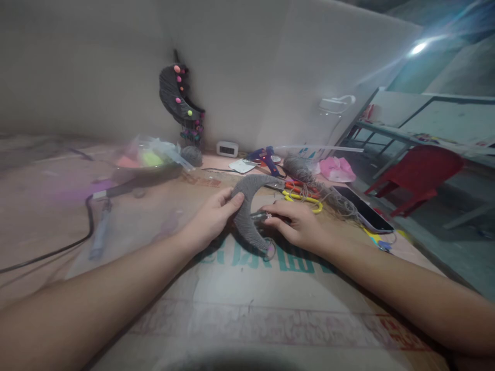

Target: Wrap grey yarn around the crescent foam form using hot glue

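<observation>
- Fingers of my left hand point(235, 202) are clamped on the grey yarn-wrapped crescent point(245, 216), thumb on its face.
- Fingers of my right hand point(281, 207) pinch a small dark object point(258, 216), too blurred to name, at the crescent's inner curve.
- The crescent is raised above the cardboard point(228, 304), opening to my right.
- Yellow-handled scissors point(319, 207) lie just beyond my right hand, near the phone point(363, 208).

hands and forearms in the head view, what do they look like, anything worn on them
The left hand and right hand are both ungloved. The left forearm and right forearm look bare, with no clear sleeve, watch or bracelet in view. A small pale, shiny detail by the right fingers may be a ring, but it is too blurred to be sure.
</observation>
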`<control>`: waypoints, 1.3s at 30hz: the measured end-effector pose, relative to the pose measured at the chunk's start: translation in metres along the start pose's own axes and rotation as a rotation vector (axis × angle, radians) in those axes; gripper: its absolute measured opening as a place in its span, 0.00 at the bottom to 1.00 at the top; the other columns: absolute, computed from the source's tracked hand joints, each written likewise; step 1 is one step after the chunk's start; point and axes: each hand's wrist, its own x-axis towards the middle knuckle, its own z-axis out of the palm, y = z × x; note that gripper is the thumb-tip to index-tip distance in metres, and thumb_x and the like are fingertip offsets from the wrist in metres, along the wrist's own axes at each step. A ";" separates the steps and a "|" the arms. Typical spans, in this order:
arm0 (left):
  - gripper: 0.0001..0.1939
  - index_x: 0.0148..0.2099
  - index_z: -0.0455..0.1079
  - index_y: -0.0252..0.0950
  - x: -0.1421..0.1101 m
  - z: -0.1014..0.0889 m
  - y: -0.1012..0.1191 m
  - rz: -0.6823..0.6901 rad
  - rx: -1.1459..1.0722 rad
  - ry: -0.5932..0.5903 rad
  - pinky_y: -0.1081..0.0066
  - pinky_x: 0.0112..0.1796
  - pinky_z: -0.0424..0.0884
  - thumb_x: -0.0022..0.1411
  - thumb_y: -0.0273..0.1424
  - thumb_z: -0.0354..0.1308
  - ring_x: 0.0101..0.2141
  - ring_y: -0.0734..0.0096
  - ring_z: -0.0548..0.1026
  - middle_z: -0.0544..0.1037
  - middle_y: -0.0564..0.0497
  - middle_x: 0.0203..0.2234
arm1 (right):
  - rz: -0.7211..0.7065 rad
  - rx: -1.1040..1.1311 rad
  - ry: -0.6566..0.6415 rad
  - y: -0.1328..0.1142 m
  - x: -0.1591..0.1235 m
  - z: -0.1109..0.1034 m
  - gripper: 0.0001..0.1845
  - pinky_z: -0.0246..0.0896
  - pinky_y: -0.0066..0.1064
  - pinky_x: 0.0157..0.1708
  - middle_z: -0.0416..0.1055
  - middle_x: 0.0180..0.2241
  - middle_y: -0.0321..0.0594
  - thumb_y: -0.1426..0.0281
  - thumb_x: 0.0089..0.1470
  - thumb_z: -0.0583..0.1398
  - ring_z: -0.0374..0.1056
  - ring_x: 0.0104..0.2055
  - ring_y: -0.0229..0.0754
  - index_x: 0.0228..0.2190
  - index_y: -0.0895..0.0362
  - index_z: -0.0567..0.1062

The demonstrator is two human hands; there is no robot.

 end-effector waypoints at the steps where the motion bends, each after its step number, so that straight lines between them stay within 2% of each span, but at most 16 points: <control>1: 0.17 0.43 0.71 0.35 0.000 0.000 0.001 -0.001 0.000 -0.005 0.76 0.29 0.64 0.60 0.43 0.59 0.28 0.74 0.69 0.76 0.51 0.32 | -0.005 -0.001 0.005 0.000 0.000 0.000 0.10 0.62 0.28 0.32 0.77 0.30 0.40 0.67 0.60 0.58 0.69 0.31 0.37 0.40 0.57 0.77; 14: 0.15 0.42 0.71 0.35 -0.001 0.000 0.001 -0.004 -0.001 -0.014 0.75 0.32 0.65 0.60 0.42 0.59 0.31 0.73 0.70 0.76 0.51 0.33 | -0.030 -0.020 -0.007 0.000 0.000 -0.001 0.09 0.60 0.26 0.31 0.76 0.29 0.38 0.67 0.60 0.59 0.68 0.30 0.36 0.39 0.57 0.78; 17: 0.14 0.39 0.71 0.35 -0.001 0.001 0.002 0.000 -0.003 0.005 0.75 0.31 0.64 0.59 0.41 0.59 0.29 0.73 0.70 0.74 0.52 0.29 | -0.012 -0.005 0.013 -0.003 0.000 -0.002 0.10 0.62 0.27 0.31 0.76 0.29 0.38 0.68 0.60 0.59 0.69 0.30 0.36 0.39 0.57 0.78; 23: 0.13 0.34 0.68 0.37 -0.001 0.002 0.001 -0.018 -0.014 0.025 0.74 0.27 0.62 0.59 0.42 0.59 0.23 0.74 0.65 0.67 0.56 0.21 | 0.034 0.039 0.104 -0.003 0.001 -0.002 0.11 0.67 0.31 0.37 0.78 0.38 0.44 0.68 0.59 0.58 0.73 0.37 0.41 0.42 0.58 0.77; 32: 0.15 0.39 0.70 0.37 0.002 0.001 -0.003 -0.003 -0.063 0.064 0.76 0.28 0.64 0.59 0.43 0.59 0.26 0.76 0.67 0.71 0.55 0.26 | -0.055 -0.034 0.009 -0.004 0.001 -0.004 0.13 0.62 0.31 0.33 0.75 0.30 0.41 0.66 0.61 0.56 0.68 0.31 0.39 0.41 0.59 0.77; 39: 0.15 0.40 0.71 0.37 0.003 0.000 -0.005 0.003 -0.067 0.062 0.75 0.29 0.65 0.58 0.43 0.60 0.25 0.75 0.66 0.70 0.56 0.24 | -0.080 -0.057 -0.053 -0.006 0.002 -0.005 0.14 0.61 0.31 0.33 0.74 0.29 0.41 0.65 0.62 0.55 0.67 0.31 0.40 0.44 0.57 0.76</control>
